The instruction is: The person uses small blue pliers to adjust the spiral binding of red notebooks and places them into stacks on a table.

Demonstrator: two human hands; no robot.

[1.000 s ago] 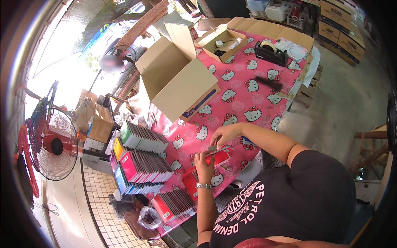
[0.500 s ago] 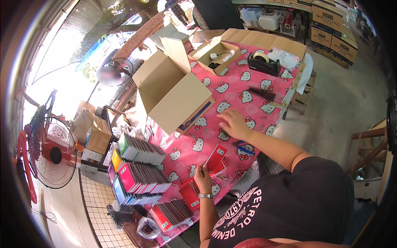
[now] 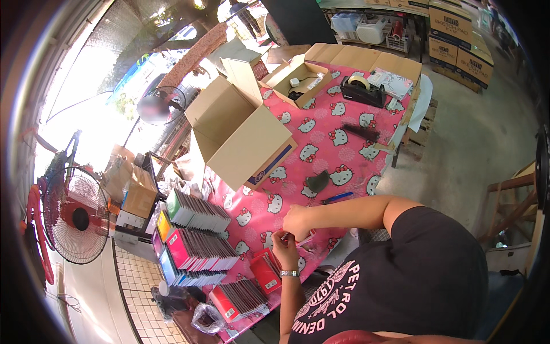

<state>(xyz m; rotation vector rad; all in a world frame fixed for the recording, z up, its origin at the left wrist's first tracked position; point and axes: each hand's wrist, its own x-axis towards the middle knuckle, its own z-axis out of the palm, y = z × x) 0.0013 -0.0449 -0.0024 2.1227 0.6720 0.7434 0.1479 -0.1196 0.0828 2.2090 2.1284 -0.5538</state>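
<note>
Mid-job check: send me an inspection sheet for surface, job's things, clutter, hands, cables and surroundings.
Surface: pink patterned cloth covers the table.
Job's things: spiral notebooks in rows at left; red notebook lying near the left hand.
Clutter: open carton, tape dispenser, dark brush.
Hands: left and right hand meet near the front edge; grip hidden.
Cables: white adapter in shallow box; cord unclear.
Surroundings: fan at left, stacked cartons upper right.

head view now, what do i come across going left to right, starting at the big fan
Fan with a red hub → row of pink notebooks → left hand → dark flat piece → black tape dispenser → stacked brown cartons.
</note>
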